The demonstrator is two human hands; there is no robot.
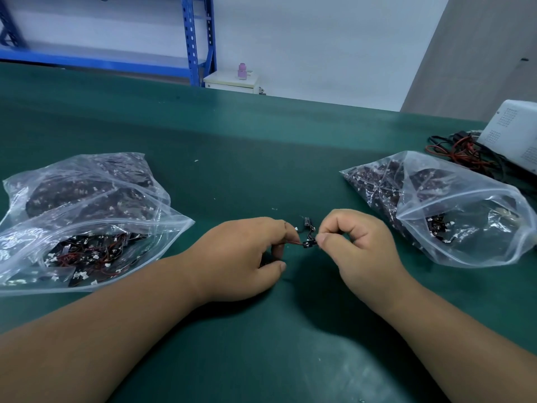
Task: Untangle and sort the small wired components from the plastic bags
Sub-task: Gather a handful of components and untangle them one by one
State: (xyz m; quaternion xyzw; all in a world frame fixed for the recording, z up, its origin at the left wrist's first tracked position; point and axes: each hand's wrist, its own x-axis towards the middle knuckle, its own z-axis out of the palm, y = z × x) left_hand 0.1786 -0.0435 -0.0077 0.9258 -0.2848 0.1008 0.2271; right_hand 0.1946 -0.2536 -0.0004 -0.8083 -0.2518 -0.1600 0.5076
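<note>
A small wired component (306, 238), black with red and black leads and a white plug, hangs between my two hands over the middle of the green table (261, 158). My left hand (247, 254) pinches its wire end with curled fingers. My right hand (357, 245) pinches the black part between thumb and forefinger. An open clear plastic bag (87, 251) full of tangled components lies at the left, with a second filled bag (81, 187) behind it. Another open bag (453, 210) of components lies at the right.
A white device (514, 132) with a tangle of red and black cables (465, 152) sits at the table's far right corner. Blue shelving (197, 39) and a small white cabinet (232, 81) stand beyond the table's far edge.
</note>
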